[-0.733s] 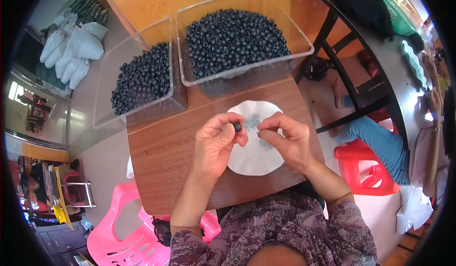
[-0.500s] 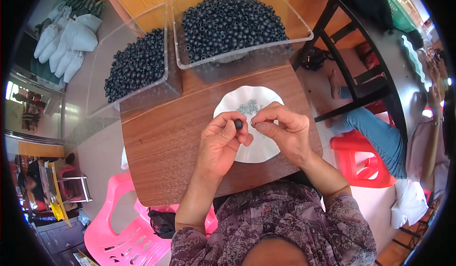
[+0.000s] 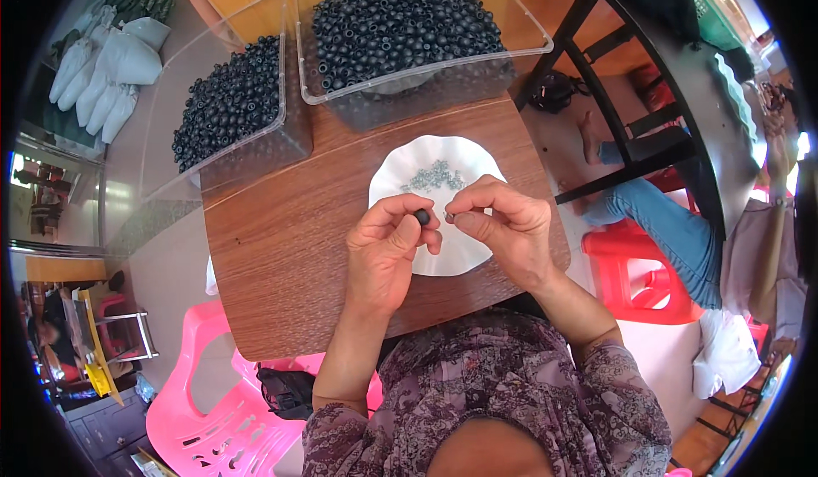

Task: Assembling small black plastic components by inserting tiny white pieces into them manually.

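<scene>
Between thumb and index finger, my left hand [image 3: 377, 260] pinches a small round black bead-like piece [image 3: 422, 216]. My right hand [image 3: 514, 231] is closed in a pinch just to its right, on a tiny shiny piece [image 3: 450, 217] too small to name. A narrow gap separates the two pinches. Both hands are over the near part of a white scalloped plate [image 3: 386, 168]. Toward the plate's far side lies a loose scatter of small clear pieces [image 3: 434, 176], partly hidden by my right hand.
Two clear plastic bins heaped with black hollow beads, a larger one [image 3: 409, 29] and a smaller one [image 3: 230, 106], sit at the far edge of the wooden table [image 3: 281, 255]. A pink chair [image 3: 204, 392] is at left. Another person's leg [image 3: 665, 230] and a red stool [image 3: 630, 285] are at right.
The whole view has shifted slightly, so the table and bins sit a little higher and further left. Both pinches are held, still close together.
</scene>
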The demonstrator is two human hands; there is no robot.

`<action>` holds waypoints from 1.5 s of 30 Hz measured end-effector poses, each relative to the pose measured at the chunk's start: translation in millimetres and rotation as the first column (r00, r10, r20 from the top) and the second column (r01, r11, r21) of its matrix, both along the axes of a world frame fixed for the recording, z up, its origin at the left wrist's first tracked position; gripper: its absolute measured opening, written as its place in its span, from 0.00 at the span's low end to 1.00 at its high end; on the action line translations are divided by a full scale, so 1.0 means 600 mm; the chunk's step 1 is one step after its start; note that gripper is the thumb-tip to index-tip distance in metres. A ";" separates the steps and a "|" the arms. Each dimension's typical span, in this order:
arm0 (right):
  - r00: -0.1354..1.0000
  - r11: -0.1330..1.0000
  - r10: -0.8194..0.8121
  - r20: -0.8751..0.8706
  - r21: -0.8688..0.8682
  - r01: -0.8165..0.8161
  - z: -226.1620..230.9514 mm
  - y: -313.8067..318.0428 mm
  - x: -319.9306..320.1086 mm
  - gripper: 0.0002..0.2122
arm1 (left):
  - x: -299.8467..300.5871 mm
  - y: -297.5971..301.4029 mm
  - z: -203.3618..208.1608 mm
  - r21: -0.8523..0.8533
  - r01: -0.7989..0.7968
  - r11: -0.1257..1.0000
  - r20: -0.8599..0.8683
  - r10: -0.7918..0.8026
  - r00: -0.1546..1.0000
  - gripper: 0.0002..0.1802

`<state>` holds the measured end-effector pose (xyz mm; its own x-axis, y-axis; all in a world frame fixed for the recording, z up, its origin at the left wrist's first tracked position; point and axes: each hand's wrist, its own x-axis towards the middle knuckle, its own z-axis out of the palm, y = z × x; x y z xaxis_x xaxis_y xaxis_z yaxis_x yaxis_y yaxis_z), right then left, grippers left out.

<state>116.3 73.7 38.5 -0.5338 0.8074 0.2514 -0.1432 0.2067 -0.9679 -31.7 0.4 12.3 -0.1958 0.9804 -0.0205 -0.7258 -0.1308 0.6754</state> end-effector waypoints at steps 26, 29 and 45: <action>0.988 0.990 -0.120 0.099 0.090 0.112 -0.039 -0.040 0.008 0.07 | 0.072 -0.010 -0.031 0.165 -0.485 0.859 -0.800 0.405 0.444 0.10; 0.980 0.954 -0.156 0.126 0.274 0.117 -0.044 -0.038 0.013 0.07 | 0.076 -0.014 -0.026 0.057 -0.446 0.893 -0.761 0.328 0.560 0.09; 0.990 0.972 -0.143 0.008 -0.188 0.142 -0.086 -0.035 0.031 0.06 | 0.064 -0.006 -0.045 -0.197 -0.453 0.870 -0.898 0.025 0.439 0.08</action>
<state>135.0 52.5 -13.3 -0.4084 0.9083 0.0910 -0.1314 0.0401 -0.9905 7.0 -3.4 -15.0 -0.5456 0.8376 -0.0252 0.2651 0.2011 0.9430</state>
